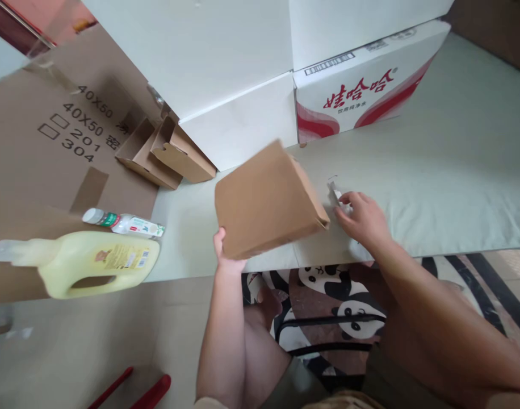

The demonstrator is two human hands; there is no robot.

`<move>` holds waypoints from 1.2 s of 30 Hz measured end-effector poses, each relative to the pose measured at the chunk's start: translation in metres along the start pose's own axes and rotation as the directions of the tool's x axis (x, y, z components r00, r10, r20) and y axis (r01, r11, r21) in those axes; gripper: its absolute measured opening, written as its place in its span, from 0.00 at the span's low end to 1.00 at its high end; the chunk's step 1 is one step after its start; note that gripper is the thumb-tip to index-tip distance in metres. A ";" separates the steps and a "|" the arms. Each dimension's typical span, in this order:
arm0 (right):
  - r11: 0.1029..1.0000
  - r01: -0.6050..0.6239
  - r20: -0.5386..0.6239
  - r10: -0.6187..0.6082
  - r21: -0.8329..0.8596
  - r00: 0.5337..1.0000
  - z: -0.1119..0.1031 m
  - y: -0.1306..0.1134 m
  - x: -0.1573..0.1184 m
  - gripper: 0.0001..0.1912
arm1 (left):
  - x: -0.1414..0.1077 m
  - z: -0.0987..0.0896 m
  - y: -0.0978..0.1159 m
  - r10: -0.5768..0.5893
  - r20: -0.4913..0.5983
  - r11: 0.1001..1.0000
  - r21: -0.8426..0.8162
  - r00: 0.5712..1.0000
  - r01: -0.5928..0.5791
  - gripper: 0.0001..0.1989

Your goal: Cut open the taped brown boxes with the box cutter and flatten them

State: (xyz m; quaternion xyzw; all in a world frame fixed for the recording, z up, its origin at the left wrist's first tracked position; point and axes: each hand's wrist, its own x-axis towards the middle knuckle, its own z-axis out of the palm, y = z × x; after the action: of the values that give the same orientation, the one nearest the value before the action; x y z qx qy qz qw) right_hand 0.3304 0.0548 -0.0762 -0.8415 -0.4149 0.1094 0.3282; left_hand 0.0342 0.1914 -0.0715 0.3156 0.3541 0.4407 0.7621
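A flat brown cardboard box (260,204) is held up at a tilt over the pale green cloth (417,187). My left hand (228,253) grips it by its lower left corner, the thumb in front and the other fingers hidden behind it. To the right of the box, my right hand (362,216) is closed in a pinch at the cloth. A small whitish, partly clear piece (334,193) shows at its fingertips. It is blurred and I cannot make out its kind.
Two open narrow cardboard boxes (183,150) stand at the back left. Near them lie a water bottle (132,223) and a yellow detergent jug (102,264). Behind are white panels (238,130) and a white-and-red carton (366,85). A panda-patterned mat (323,281) is below.
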 end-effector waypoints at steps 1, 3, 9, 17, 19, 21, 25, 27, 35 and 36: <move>0.993 0.033 0.031 -0.029 -0.112 0.999 0.001 0.001 -0.001 0.15 | 0.001 0.004 0.001 0.023 -0.017 0.998 -0.057 1.000 -0.024 0.24; 0.969 0.056 0.084 -0.037 -0.240 0.996 0.004 0.004 -0.003 0.20 | 0.001 0.013 0.004 0.044 -0.037 0.989 -0.141 0.998 -0.049 0.25; 0.962 -0.029 0.147 0.071 -0.273 0.987 0.005 0.005 0.002 0.26 | 0.003 0.023 0.002 0.058 -0.064 0.976 -0.206 0.996 -0.070 0.27; 0.831 -0.169 0.362 -0.042 0.530 0.931 0.008 -0.022 -0.008 0.14 | 0.007 0.022 -0.005 0.028 0.020 0.969 -0.245 0.999 -0.022 0.30; 0.736 -0.169 0.326 -0.074 0.656 0.943 0.011 -0.030 -0.013 0.13 | 0.006 0.025 -0.007 0.035 0.011 0.971 -0.238 0.999 -0.031 0.29; 0.683 -0.147 0.288 -0.097 0.716 0.953 0.017 -0.036 -0.017 0.12 | 0.006 0.028 -0.010 0.029 -0.009 0.973 -0.230 1.000 -0.030 0.28; 0.661 -0.117 0.273 -0.137 0.741 0.952 0.029 -0.043 -0.018 0.09 | 0.006 0.035 -0.016 -0.013 -0.051 0.979 -0.201 0.999 0.003 0.28; 0.664 -0.129 0.274 -0.119 0.737 0.954 0.032 -0.045 -0.018 0.09 | 0.006 0.038 -0.018 -0.020 -0.063 0.982 -0.187 0.998 0.008 0.30; 0.578 -0.128 0.247 -0.131 0.806 0.960 0.032 -0.048 -0.019 0.16 | 0.007 0.039 -0.021 -0.003 -0.102 0.985 -0.173 0.995 -0.015 0.28; 0.565 -0.140 0.260 -0.139 0.813 0.955 0.033 -0.048 -0.020 0.17 | 0.008 0.038 -0.021 0.010 -0.093 0.985 -0.170 0.996 -0.025 0.27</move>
State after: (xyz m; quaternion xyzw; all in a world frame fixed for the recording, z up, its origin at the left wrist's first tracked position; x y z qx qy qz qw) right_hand 0.2726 0.0761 -0.0719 -0.5645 -0.3595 0.4146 0.6167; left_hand 0.0775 0.1830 -0.0691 0.2314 0.3470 0.4903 0.7653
